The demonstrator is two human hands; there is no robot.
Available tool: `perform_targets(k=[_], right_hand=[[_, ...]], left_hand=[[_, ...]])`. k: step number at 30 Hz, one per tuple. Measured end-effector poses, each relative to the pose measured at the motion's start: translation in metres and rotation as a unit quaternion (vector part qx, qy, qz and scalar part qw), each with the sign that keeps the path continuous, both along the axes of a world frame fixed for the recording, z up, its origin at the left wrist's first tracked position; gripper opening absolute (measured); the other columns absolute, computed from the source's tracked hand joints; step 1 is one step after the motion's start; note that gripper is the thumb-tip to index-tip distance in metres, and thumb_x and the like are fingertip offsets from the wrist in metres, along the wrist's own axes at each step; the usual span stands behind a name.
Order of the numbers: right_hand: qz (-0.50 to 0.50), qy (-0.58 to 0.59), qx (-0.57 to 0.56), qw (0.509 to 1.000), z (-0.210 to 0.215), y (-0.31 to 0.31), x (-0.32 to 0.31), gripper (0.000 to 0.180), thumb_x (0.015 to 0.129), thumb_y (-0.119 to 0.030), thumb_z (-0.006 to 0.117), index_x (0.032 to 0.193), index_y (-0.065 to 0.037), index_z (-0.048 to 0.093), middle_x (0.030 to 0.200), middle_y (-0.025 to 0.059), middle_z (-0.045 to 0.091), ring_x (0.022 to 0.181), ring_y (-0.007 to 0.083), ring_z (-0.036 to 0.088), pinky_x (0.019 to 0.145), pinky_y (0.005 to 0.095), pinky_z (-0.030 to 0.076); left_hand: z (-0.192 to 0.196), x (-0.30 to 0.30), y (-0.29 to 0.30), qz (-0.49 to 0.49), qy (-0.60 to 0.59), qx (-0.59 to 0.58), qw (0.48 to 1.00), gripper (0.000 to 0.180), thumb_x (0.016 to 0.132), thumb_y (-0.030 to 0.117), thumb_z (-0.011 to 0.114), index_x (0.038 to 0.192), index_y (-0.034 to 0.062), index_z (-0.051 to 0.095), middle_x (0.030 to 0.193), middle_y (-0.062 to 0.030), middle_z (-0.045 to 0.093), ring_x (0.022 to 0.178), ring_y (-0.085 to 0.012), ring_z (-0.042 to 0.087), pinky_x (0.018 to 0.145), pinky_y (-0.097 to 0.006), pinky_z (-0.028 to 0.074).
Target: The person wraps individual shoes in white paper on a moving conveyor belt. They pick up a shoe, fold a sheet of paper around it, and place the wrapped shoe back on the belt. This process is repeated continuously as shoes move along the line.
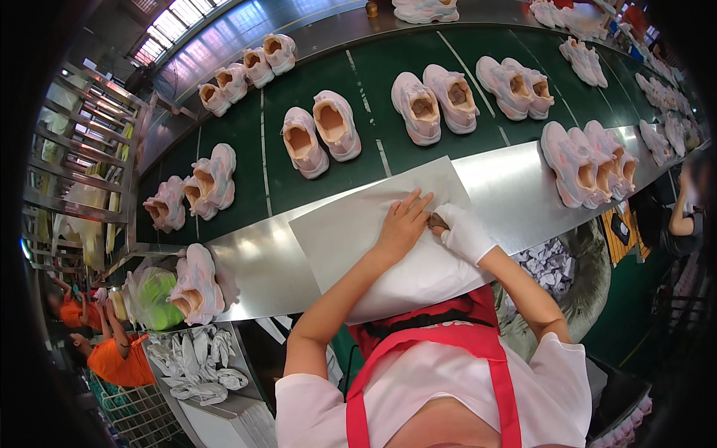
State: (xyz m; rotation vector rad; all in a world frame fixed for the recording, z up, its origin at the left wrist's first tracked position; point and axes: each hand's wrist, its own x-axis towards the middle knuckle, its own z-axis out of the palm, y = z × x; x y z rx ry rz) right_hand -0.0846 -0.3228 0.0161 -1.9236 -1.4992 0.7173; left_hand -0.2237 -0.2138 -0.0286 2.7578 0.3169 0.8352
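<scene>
Both hands (433,224) flat on white paper sheet (351,231); crumpled paper (549,261) fills sack (590,287).

The person wears a white short-sleeved T-shirt (441,388) under a red apron (437,340) whose straps run over the chest. The right hand (464,233) is covered by a white glove, cuff just behind its fingers; the left hand (402,226) is bare.

A long green belt (246,142) ran between steel ledges (508,187), metal racks (82,149) stood at the left, and daylight came through windows (175,19) beyond.
</scene>
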Motion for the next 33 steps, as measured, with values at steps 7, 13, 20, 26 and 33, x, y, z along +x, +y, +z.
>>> perform_targets(k=[7,13,20,26,33], right_hand=[[-0.161,-0.077,-0.041,0.983,-0.004,0.004,0.017,0.018,0.080,-0.019,0.058,0.092,-0.006,0.059,0.089,0.0177,0.063,0.085,0.0381,0.059,0.074,0.0426,0.047],[-0.026,0.033,-0.068,0.997,-0.005,0.006,0.005,0.022,0.079,-0.023,0.060,0.095,-0.007,0.060,0.090,0.0186,0.063,0.085,0.0391,0.059,0.076,0.0432,0.048],[-0.105,-0.063,-0.040,0.992,0.014,0.005,0.029,0.042,0.078,-0.021,0.061,0.114,-0.002,0.053,0.104,0.0232,0.060,0.092,0.0387,0.059,0.082,0.0429,0.047],[-0.070,-0.185,0.162,0.967,0.119,-0.026,-0.012,0.087,0.070,-0.038,0.070,0.136,0.002,0.032,0.124,0.0250,0.048,0.114,0.0403,0.047,0.096,0.0439,0.038],[0.073,0.206,0.089,0.972,0.105,-0.003,-0.052,0.092,0.055,-0.034,0.083,0.131,-0.003,0.042,0.122,0.0185,0.052,0.111,0.0297,0.050,0.094,0.0367,0.040]], left_hand=[[-0.014,-0.008,-0.001,0.008,0.012,-0.040,0.999,0.012,0.074,0.008,0.065,0.084,0.0085,0.058,0.081,-0.0062,0.053,0.081,-0.0195,0.053,0.074,-0.035,0.042],[-0.004,-0.006,0.000,0.023,0.022,0.006,0.999,0.018,0.071,0.008,0.066,0.086,0.0075,0.056,0.091,-0.0075,0.052,0.083,-0.0224,0.052,0.073,-0.035,0.042],[0.020,-0.018,0.009,0.001,-0.044,0.043,0.998,0.016,0.063,0.002,0.062,0.078,0.0061,0.055,0.083,-0.0084,0.057,0.073,-0.0233,0.057,0.069,-0.035,0.046],[0.098,-0.054,0.010,0.123,-0.040,-0.050,0.990,0.024,0.067,0.005,0.060,0.091,0.0034,0.056,0.070,-0.0098,0.051,0.053,-0.0202,0.051,0.056,-0.031,0.045],[0.149,-0.058,-0.022,-0.086,-0.344,-0.612,0.707,0.059,0.080,0.026,0.066,0.124,-0.0006,0.038,0.087,-0.0040,0.051,0.065,-0.0059,0.047,0.057,-0.019,0.040]])
